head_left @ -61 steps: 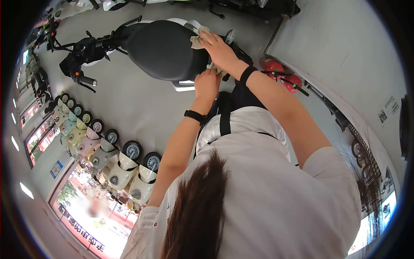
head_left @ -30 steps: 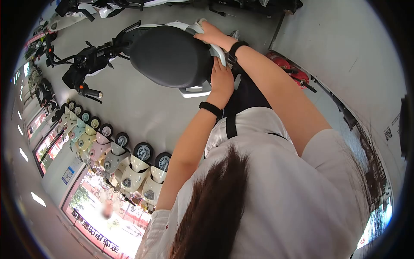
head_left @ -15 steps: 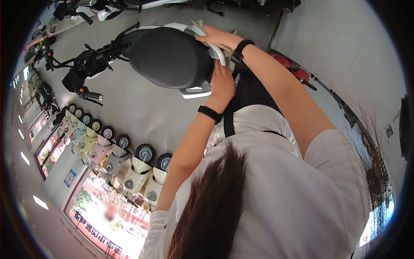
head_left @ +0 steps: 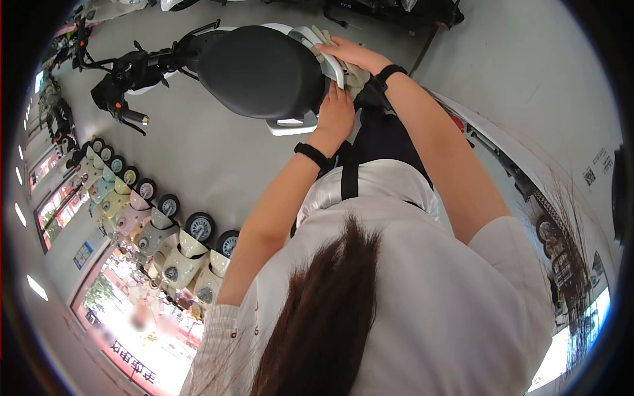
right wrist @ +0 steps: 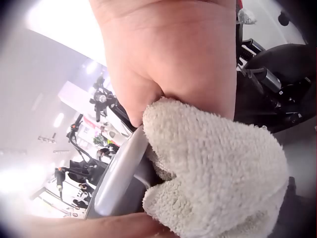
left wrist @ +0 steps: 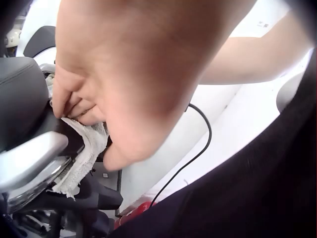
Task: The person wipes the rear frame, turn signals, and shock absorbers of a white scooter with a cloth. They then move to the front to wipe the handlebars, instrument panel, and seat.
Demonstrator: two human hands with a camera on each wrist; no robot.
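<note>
A row of pastel scooters [head_left: 142, 221] lines the showroom window at the left of the head view, their front wheels turned toward the grey floor [head_left: 198, 158]. Farther along, the black handlebars [head_left: 122, 79] of a parked scooter lead to its broad black seat [head_left: 261, 69], which fills the top centre of the frame. A silver grab rail [head_left: 330, 56] curves round the rear of that seat, with a pale panel [head_left: 290, 124] jutting out just below it.

The person, seen from above in a white shirt [head_left: 429, 297] with long dark hair [head_left: 323, 317], leans over the back of the scooter with both arms stretched forward. The left hand [head_left: 335, 115], a black band [head_left: 310, 155] on its wrist, sits at the rear edge of the seat just under the rail; the left wrist view shows its fingers [left wrist: 74, 101] curled and pinching a white towelling cloth [left wrist: 84, 153] beside the silver rail [left wrist: 29, 156]. The right hand [head_left: 353, 53], also wearing a dark wristband [head_left: 389, 72], lies over the top of the rail, and the right wrist view shows it closed over the cloth [right wrist: 213, 168], which is bunched and pressed against the rail [right wrist: 119, 178]. The cloth [head_left: 353, 76] thus sits at the rail behind the seat, held between both hands, which are close together.

To the right, a pale wall [head_left: 528, 79] carries small printed labels [head_left: 591, 168].
</note>
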